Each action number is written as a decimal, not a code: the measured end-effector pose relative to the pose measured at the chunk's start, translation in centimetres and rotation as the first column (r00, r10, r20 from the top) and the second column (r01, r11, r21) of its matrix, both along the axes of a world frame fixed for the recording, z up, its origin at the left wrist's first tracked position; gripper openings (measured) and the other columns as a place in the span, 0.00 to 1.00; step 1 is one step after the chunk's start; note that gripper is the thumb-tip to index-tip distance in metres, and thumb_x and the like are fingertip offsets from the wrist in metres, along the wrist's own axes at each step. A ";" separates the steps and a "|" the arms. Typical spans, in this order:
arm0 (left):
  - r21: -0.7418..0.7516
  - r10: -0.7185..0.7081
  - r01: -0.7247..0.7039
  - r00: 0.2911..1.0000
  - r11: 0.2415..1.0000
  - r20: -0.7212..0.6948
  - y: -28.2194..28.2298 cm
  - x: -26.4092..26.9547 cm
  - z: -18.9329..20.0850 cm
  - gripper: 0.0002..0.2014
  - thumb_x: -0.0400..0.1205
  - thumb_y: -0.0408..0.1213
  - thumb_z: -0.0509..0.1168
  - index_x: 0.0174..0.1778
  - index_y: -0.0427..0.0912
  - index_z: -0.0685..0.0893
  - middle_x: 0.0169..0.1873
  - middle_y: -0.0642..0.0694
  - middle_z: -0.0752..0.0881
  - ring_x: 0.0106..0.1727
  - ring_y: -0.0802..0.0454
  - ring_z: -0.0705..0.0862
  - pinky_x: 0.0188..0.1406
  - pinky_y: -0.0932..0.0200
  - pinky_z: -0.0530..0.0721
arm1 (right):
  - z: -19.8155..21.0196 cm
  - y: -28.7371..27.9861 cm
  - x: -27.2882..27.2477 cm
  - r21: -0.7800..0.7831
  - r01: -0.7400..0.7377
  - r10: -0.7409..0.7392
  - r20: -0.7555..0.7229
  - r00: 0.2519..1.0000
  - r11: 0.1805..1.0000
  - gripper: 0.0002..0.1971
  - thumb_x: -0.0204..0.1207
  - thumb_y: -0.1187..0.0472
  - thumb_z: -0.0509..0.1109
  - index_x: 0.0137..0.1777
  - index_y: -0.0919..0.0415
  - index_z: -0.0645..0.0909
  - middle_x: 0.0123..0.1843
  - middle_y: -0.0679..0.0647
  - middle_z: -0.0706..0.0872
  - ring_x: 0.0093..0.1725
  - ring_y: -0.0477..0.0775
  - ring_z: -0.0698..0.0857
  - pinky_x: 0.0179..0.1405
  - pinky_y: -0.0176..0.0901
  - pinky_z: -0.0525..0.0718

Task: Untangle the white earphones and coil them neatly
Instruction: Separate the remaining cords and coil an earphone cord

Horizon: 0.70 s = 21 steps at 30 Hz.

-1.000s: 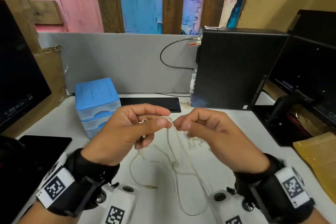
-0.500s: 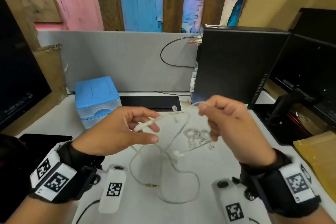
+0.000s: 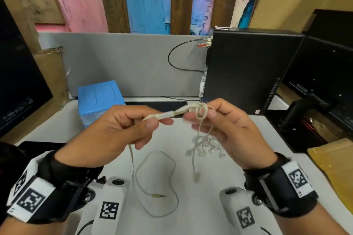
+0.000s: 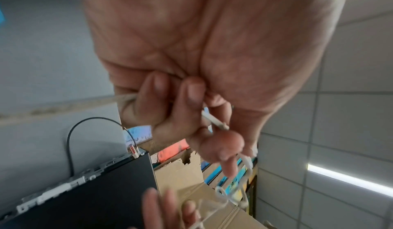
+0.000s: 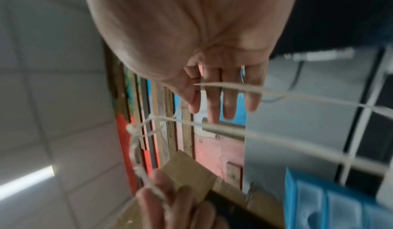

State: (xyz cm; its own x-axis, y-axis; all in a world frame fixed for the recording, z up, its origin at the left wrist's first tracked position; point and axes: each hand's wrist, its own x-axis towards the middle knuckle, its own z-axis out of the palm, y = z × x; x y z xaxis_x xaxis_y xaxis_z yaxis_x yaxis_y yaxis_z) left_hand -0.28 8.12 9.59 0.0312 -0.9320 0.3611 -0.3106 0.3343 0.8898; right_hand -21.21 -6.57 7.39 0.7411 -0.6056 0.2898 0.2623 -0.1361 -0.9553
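Note:
The white earphones (image 3: 200, 111) are held above the white desk (image 3: 219, 173) between both hands. My left hand (image 3: 152, 120) pinches the cable's stiff inline piece (image 3: 166, 115) between thumb and forefinger; in the left wrist view the fingers curl round that piece (image 4: 214, 121). Just to its right, my right hand (image 3: 206, 114) pinches a small knotted loop of cable. From there strands hang down: one earbud (image 3: 195, 175) dangles, and a long loop (image 3: 172, 168) with the jack plug (image 3: 157, 195) lies on the desk. The right wrist view shows blurred cable (image 5: 229, 86) across the fingers.
A heap of other white earphones (image 3: 208, 145) lies under my right hand. A blue drawer box (image 3: 100, 99) stands at the back left, a black computer tower (image 3: 244, 70) at the back right, monitors (image 3: 17, 82) at both sides, and a yellow envelope (image 3: 334, 168) at the right edge.
The hands parted and the right one rose, drawing the cable out; now they are close together again, higher up, with the knot at the right fingertips and an earbud hanging free.

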 end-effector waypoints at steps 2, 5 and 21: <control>-0.034 0.078 -0.079 0.996 0.996 -0.031 -0.1 0.1 0.1 0.22 0.76 0.66 0.68 0.53 0.53 0.92 0.21 0.54 0.74 0.25 0.61 0.71 0.29 0.73 0.70 | 0.0 1.1 0.2 0.121 -0.137 0.136 0.011 0.991 0.983 0.07 0.83 0.59 0.65 0.50 0.61 0.82 0.34 0.64 0.89 0.22 0.56 0.85 0.27 0.47 0.84; -0.053 0.193 -0.197 0.979 0.979 -0.067 -0.4 0.4 0.1 0.15 0.80 0.56 0.70 0.50 0.51 0.93 0.21 0.50 0.73 0.25 0.59 0.70 0.27 0.73 0.70 | -0.3 2.0 0.3 0.009 -0.203 0.203 -0.139 0.969 0.979 0.05 0.75 0.60 0.76 0.49 0.55 0.86 0.21 0.57 0.80 0.11 0.46 0.68 0.16 0.34 0.71; -0.018 0.533 -0.541 0.834 0.841 -0.140 -0.7 4.0 -0.2 0.10 0.84 0.40 0.66 0.41 0.48 0.91 0.26 0.49 0.78 0.27 0.52 0.67 0.23 0.70 0.67 | 0.4 -2.3 -0.6 0.266 0.047 0.013 -0.218 0.976 0.963 0.24 0.76 0.42 0.65 0.42 0.65 0.88 0.32 0.66 0.85 0.29 0.62 0.85 0.38 0.51 0.86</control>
State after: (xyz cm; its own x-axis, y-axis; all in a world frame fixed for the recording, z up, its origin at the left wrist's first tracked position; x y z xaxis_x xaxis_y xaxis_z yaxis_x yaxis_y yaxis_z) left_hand 3.76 7.39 9.34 0.5690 -0.7344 0.3700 -0.3434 0.1967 0.9184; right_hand -21.84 -8.87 7.78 0.7566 -0.6519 -0.0502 0.0463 0.1300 -0.9904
